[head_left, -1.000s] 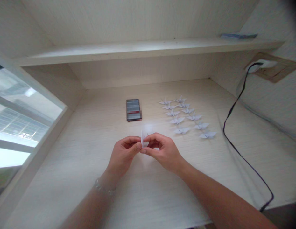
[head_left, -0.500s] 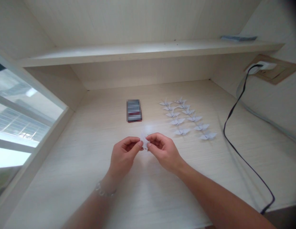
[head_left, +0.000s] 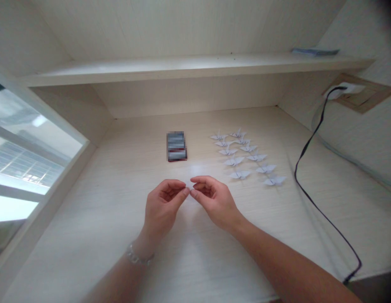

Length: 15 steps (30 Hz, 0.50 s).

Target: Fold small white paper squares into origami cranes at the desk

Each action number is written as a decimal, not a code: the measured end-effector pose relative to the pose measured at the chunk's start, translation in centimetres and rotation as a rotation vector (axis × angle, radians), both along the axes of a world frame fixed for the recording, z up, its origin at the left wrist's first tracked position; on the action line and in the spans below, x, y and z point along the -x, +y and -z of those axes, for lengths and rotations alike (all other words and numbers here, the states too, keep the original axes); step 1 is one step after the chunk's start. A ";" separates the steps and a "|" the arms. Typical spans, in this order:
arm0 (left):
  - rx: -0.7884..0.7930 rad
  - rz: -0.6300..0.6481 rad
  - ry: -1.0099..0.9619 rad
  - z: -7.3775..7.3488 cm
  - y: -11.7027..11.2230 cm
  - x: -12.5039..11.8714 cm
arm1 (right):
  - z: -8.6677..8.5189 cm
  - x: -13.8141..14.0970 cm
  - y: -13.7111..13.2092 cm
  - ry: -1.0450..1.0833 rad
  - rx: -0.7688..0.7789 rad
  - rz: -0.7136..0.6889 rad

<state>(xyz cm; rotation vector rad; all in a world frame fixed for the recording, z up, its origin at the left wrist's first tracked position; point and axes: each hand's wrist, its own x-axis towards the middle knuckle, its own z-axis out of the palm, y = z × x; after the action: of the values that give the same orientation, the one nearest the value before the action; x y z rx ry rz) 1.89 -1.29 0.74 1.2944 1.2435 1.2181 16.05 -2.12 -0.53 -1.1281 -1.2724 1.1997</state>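
Note:
Between my fingertips is a small piece of white folded paper (head_left: 189,185), mostly hidden and pale against the desk. My left hand (head_left: 165,204) pinches it from the left with thumb and forefinger. From the right, my right hand (head_left: 216,202) holds its thumb against the paper, the forefinger slightly raised above. A bracelet circles my left wrist. Beyond my right hand stand several white paper cranes (head_left: 240,174) in two slanting rows. A small dark rectangular pack (head_left: 176,146), its face blurred, lies on the desk beyond my hands.
A black cable (head_left: 304,185) runs from a wall socket (head_left: 359,92) down the right side of the desk (head_left: 88,235). Above the back of the desk is a shelf (head_left: 195,69) with a flat bluish item (head_left: 315,51) on it. A window (head_left: 28,155) borders the left side.
The white paper shows less between my fingers than before. My right thumb has moved slightly left and my right forefinger has lifted a little. The cranes and the pack stay put.

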 end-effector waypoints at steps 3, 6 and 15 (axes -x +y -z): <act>0.001 -0.007 -0.019 -0.1 0.0 0.0 | 0.0 0.0 0.1 -0.004 0.011 -0.029; 0.028 0.007 -0.055 0.0 0.0 0.0 | -0.1 -0.1 0.1 -0.031 0.003 -0.030; 0.033 0.077 0.046 -0.2 0.0 0.2 | -0.7 -0.2 -0.1 -0.164 -0.044 -0.065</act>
<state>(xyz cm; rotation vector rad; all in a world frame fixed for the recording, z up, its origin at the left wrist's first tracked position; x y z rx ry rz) 1.70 -1.27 0.90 1.3409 1.2303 1.1137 16.29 -2.26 0.12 -1.1795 -1.4635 1.1392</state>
